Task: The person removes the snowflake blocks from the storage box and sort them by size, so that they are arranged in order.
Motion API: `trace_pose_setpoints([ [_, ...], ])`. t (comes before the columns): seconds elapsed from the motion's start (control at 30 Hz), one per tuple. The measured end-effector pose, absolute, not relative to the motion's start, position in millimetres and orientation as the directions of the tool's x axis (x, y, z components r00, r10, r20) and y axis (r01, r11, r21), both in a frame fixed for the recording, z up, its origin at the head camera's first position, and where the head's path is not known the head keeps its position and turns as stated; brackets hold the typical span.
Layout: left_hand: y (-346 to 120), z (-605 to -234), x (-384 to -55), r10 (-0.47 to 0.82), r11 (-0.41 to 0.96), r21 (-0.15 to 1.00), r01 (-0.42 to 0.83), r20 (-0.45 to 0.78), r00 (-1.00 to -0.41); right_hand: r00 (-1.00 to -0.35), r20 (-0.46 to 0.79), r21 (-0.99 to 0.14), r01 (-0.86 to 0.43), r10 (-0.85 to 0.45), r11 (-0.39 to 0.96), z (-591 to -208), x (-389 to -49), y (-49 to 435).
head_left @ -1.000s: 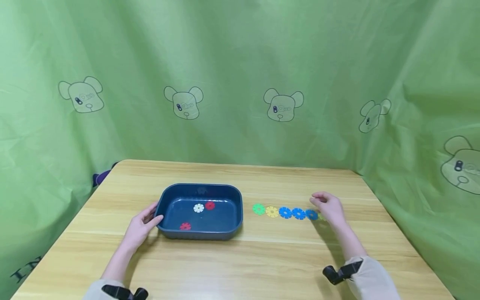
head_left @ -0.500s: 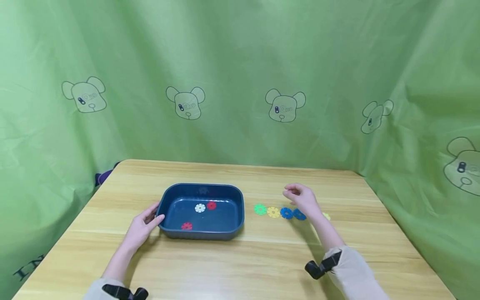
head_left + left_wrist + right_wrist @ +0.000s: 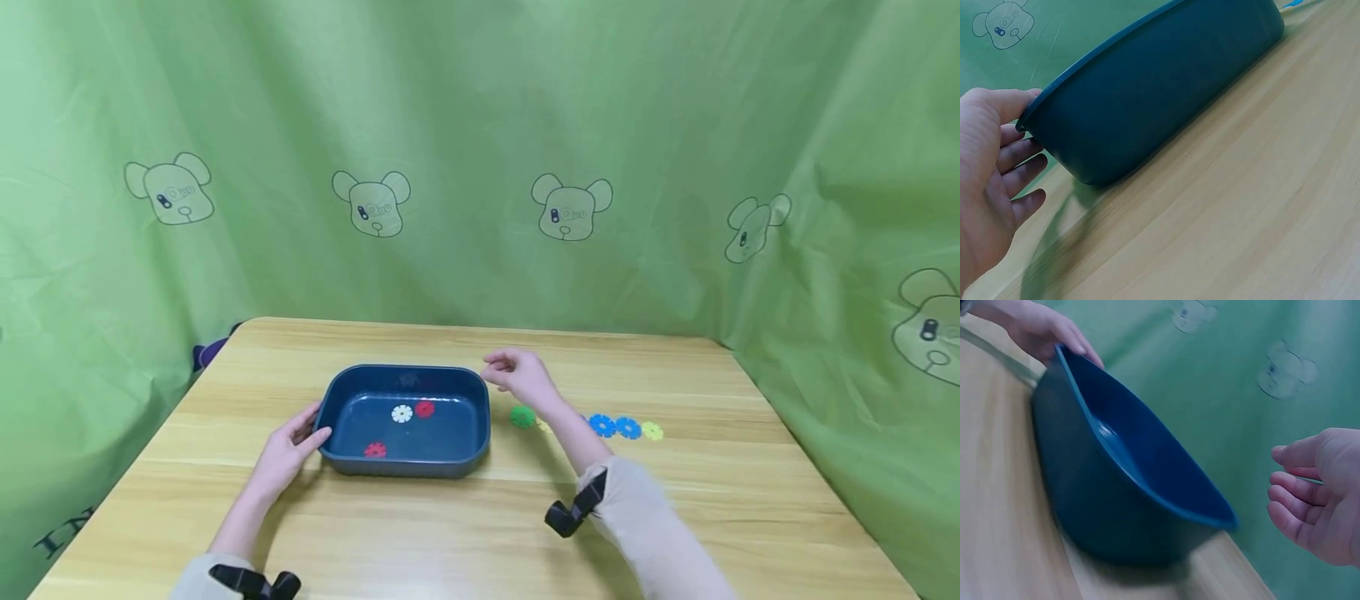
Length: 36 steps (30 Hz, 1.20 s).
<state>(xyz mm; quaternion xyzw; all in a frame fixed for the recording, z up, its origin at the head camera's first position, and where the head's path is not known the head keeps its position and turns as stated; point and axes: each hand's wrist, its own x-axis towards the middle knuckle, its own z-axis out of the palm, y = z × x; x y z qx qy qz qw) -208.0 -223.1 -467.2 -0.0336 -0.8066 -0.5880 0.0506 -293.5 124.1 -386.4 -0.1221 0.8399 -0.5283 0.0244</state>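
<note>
A dark blue plastic basin (image 3: 408, 468) stands on the table, with a white snowflake disc (image 3: 402, 414) and two red snowflake discs (image 3: 424, 409) lying flat inside. At its left end my left hand (image 3: 281, 454) grips the rim, thumb on top and fingers along the outside wall. My right hand (image 3: 521, 377) hovers by the basin's far right corner, fingers loosely bent with nothing visible between them. Beneath and right of that forearm runs a row of discs: a green disc (image 3: 522, 417), a mostly covered yellow one, blue discs (image 3: 602, 425) and a yellow-green disc (image 3: 652, 431).
The wooden table (image 3: 420, 533) reaches back to a green curtain (image 3: 465, 275) printed with bear heads, which also hangs along both sides. A purple item (image 3: 210, 353) shows past the table's far left corner. Black wrist cameras sit on both sleeves.
My right hand has swept left from the yellow-green end of the disc row to the basin's right corner, uncovering the discs there. The left hand keeps its hold on the rim.
</note>
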Motion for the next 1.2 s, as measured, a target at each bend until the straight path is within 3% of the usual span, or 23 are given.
trace_pose_setpoints([
  [0.43,-222.7,-470.6,-210.4,-0.005,0.297,0.946,0.129,0.137,-0.991,-0.928,0.039,-0.906,-0.189,-0.371,0.378,-399.0,-291.2,49.5],
  [0.87,-223.8,-472.5,-210.1,-0.009,0.272,0.955,0.121,0.128,-0.992,-0.862,-0.025,-0.833,-0.262,-0.506,0.488,-429.5,-280.4,-2.7],
  [1.2,-223.2,-472.4,-208.8,-0.009,0.260,0.959,0.116,0.123,-0.992,-0.807,-0.055,-0.750,-0.356,-0.589,0.558,-450.9,-278.7,-14.6],
])
